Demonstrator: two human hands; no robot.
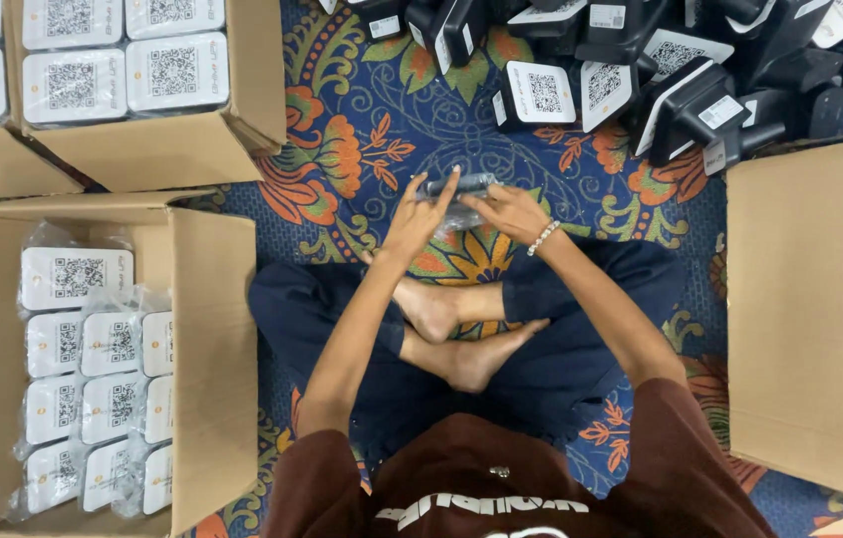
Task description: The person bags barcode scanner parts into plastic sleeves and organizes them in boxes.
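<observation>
Left hand (417, 217) is seen with fingers spread and extended, fingertips pressed on the near-left end of a small dark device in clear plastic wrap (458, 189); not closed into a fist. Right hand (511, 211) is laid against the right end of the same wrapped device, fingers curled loosely around it, so the item is gripped between both hands. A pale beaded bracelet (543, 237) is worn on the right wrist. The device is held low over a patterned blue and orange carpet (362, 130), just beyond the crossed bare feet (461, 334) of the seated person. Farther out, a heap of loose dark devices (681, 80) with white coded labels is piled on the carpet at the top, well apart from the hands. To the left, an open cardboard box (212, 329) is packed with bagged white-faced units in rows; two more filled boxes (242, 120) are set above it at the upper left. On the right, another cardboard box (800, 309) is seen, its contents mostly out of view.
</observation>
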